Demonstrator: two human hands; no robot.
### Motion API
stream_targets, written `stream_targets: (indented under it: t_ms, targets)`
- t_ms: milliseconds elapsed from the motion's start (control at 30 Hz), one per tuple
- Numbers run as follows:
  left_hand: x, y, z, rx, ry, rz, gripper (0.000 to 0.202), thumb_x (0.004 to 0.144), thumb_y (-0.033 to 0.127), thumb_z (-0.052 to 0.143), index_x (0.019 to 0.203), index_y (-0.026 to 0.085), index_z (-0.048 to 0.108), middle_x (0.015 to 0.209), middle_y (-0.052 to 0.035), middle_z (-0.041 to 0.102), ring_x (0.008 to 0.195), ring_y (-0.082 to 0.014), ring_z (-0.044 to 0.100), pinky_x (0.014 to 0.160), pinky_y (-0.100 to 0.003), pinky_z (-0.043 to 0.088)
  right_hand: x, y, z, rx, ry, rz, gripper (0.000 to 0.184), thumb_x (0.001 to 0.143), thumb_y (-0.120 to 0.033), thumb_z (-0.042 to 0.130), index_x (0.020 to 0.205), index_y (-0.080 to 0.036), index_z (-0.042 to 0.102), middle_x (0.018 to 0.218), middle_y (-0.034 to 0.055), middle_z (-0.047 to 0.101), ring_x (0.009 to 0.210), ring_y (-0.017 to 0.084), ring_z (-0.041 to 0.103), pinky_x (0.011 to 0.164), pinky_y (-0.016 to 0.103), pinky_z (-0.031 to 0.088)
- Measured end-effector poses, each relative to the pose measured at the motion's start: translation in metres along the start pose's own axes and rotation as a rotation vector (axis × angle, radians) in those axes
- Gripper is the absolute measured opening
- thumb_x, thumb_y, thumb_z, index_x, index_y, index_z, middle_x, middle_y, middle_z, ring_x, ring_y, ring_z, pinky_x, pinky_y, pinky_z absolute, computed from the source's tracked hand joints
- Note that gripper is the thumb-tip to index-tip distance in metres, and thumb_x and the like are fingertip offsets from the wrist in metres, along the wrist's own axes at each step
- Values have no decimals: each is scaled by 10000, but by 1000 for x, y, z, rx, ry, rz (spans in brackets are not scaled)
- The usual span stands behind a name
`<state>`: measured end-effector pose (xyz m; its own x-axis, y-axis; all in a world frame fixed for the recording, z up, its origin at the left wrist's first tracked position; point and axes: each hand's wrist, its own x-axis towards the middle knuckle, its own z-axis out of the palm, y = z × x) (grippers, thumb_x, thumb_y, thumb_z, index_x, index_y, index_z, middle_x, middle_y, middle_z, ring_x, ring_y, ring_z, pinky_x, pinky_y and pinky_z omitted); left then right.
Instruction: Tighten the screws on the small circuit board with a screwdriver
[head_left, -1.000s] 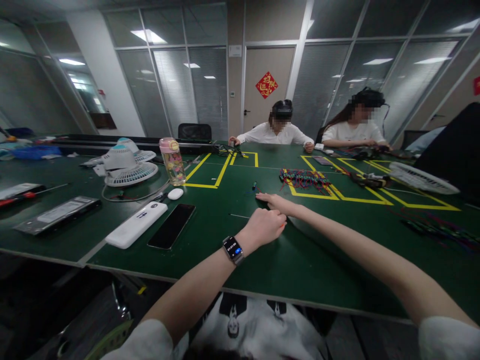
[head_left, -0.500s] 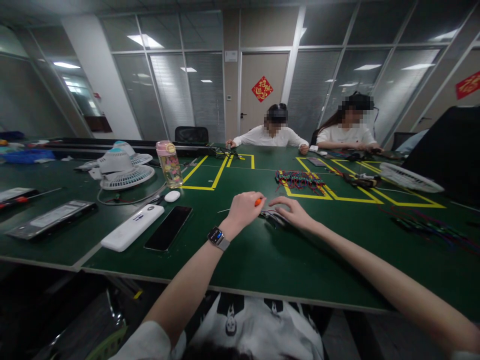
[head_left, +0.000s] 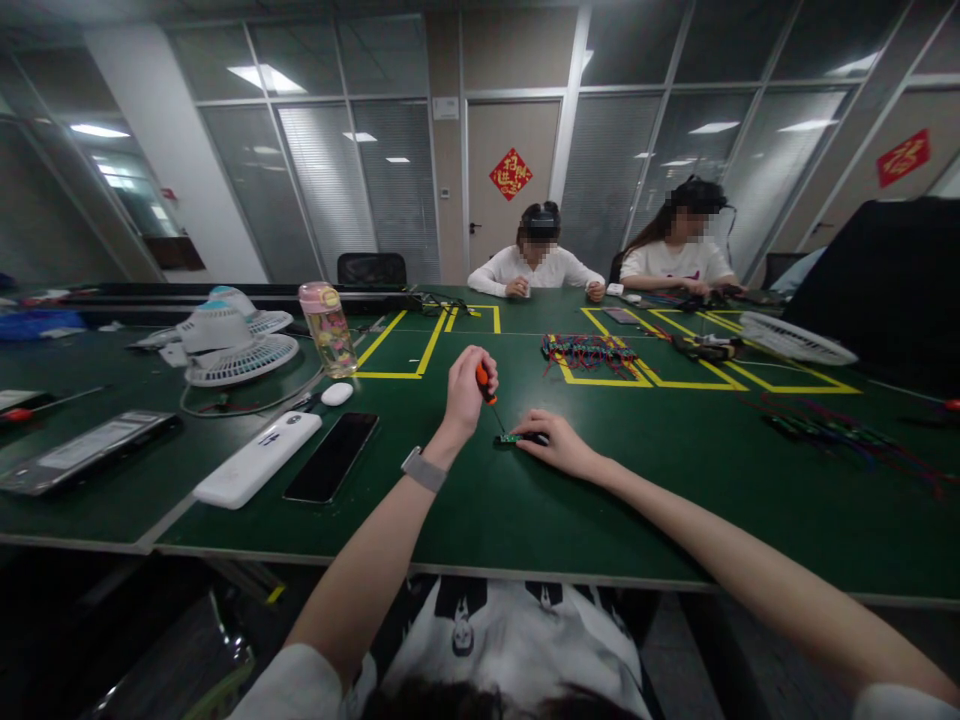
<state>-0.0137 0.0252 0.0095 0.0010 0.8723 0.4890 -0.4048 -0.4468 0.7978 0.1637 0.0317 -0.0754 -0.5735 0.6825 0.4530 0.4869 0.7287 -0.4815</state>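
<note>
My left hand is closed around the orange-and-black handle of a screwdriver. Its thin shaft slants down to the right, and the tip is at a small green circuit board; I cannot tell whether it sits in a screw. The board lies low on the green table, dark along its edges. My right hand rests on the table with its fingers closed on the board's right end, where a black part shows. The fingers cover some of the board.
Left of my arm lie a black phone, a white power bank and a white round case. A bottle and white fans stand farther left. Wired boards are heaped ahead. Two people sit across the table.
My left hand has turned the screwdriver from lying sideways to pointing down at the board. My right hand has lowered and closed on the board. The camera view has shifted slightly.
</note>
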Motion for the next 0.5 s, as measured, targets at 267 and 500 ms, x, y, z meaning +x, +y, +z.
stream_targets:
  t_ms: [267,500]
  targets:
    - [-3,-1,5,-54,-31,-54,250,881,328,464,694,168,422,610,49,436,465,-41,392,439,-146,322,-3,-17,9,52,13,24,132,797,-165,626,893,-183,716,841,51,615,764,173,574,708,299,474]
    - [-4,5,8,-97,-32,-108,287,897,356,463,686,171,404,592,51,409,462,-45,378,433,-148,311,-3,-17,9,30,18,16,136,804,-179,620,894,-190,721,815,45,610,763,175,572,708,303,470]
